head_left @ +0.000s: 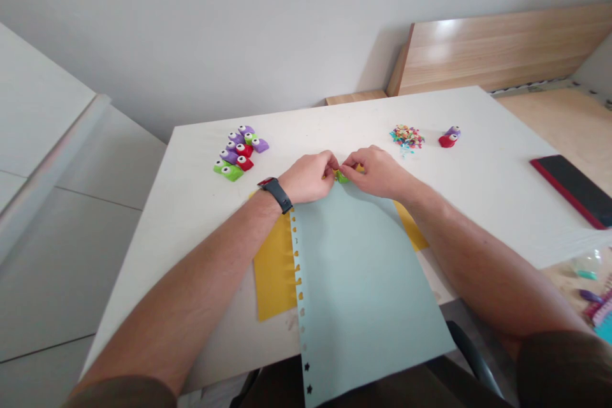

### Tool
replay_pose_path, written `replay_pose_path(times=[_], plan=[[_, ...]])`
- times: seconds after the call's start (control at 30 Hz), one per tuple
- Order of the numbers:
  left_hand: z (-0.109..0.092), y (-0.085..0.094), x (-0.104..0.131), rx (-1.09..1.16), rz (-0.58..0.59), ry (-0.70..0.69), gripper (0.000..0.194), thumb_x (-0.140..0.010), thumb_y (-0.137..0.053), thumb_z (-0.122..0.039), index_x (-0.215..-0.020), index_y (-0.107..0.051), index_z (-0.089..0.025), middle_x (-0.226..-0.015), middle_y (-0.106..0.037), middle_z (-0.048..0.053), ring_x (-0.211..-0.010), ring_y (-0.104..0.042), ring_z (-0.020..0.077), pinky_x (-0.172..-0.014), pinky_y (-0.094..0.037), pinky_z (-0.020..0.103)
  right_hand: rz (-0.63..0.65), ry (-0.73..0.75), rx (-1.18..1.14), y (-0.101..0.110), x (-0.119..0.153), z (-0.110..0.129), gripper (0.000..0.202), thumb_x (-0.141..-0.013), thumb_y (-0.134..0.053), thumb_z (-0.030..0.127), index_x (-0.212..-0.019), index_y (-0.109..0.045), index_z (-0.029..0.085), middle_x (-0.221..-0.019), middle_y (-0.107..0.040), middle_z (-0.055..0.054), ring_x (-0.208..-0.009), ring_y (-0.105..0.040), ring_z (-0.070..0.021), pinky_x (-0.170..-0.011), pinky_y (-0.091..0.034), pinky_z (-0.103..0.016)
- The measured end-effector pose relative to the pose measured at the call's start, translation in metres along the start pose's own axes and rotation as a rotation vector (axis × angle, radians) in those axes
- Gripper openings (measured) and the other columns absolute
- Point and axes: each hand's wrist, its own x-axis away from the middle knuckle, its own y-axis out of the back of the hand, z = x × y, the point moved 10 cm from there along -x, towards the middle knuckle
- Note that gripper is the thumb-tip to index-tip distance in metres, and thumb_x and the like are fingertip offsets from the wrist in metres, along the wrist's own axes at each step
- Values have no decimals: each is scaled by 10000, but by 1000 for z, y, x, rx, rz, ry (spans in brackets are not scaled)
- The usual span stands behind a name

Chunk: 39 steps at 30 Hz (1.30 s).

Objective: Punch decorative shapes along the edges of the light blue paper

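Dark sleeves [125, 391] and bare forearms reach in from the near corners, a watch [277, 195] on the left wrist. Left hand [310, 177] and right hand [375, 172] meet with thumbs and fingertips drawn together, pinching a small green clay piece [342, 177] between them at the far end of a pale blue sheet [356, 268]. That sheet spreads from the fingers toward the camera and overhangs the table's near edge; its left side carries a row of punched holes, 2 of them dark stars near the bottom. Yellow paper [273, 274] shows beneath, left and right. Beyond the fingers, white tabletop [335, 124] runs to a straight far edge, with a plain pale wall [239, 25] behind. Left of the fingers, glossy, rounded eyed figures [238, 154] in purple, green and red cluster; to the right lie flaky multicoloured sequins [407, 136], then 2 more figures [450, 136]. Farther right are a red-edged black slab [576, 188] and a wood-grain headboard [497, 48].
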Motion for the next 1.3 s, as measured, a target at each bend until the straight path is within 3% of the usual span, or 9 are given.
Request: replay_pose_path(times=[0.3,0.53,0.73,0.9,1.07,1.3], plan=[[2,1,-3,10,-31,40,164,-953,-519,-277,-1037,-642,-210,-933,-756,51,-859,-705,224,-733,-491,326,13,-16,14,0,1,1,289,-978,-553,389,-954,-790,225,-961,-798,-51,-915,-688,-212,-867,-461,-318],[-11,5,-6,-57,-65,26,254,-1026,-418,-294,-953,-641,-197,-935,-740,74,-864,-673,226,-743,-461,344,10,-12,25,0,1,2,290,-979,-541,398,-926,-768,226,-959,-794,-51,-923,-682,-220,-873,-455,-332],[-20,8,-17,-116,-138,-29,401,-1077,-353,-427,-932,-641,-189,-947,-736,93,-866,-673,222,-762,-471,342,37,-25,46,-2,0,1,283,-973,-522,371,-912,-745,207,-960,-792,-72,-895,-691,-223,-829,-456,-318],[-26,-8,-30,-238,-65,-109,509,-1097,-247,-390,-952,-685,-173,-935,-736,115,-901,-682,237,-861,-487,374,51,-62,76,-7,-3,-6,244,-942,-532,335,-912,-730,196,-954,-786,-91,-865,-687,-228,-779,-457,-310],[-24,-15,-34,-310,-36,-161,515,-1098,-222,-372,-989,-688,-180,-946,-741,109,-894,-681,245,-863,-488,385,57,-58,51,-8,-3,-5,252,-939,-518,357,-903,-709,198,-962,-780,-85,-855,-675,-216,-795,-461,-306],[-20,-18,-36,-411,11,-122,507,-1095,-204,-384,-1058,-672,-192,-976,-733,123,-899,-680,272,-829,-478,406,88,-82,60,-11,-3,-5,261,-943,-510,363,-904,-699,188,-994,-775,-107,-890,-677,-228,-827,-469,-316]])
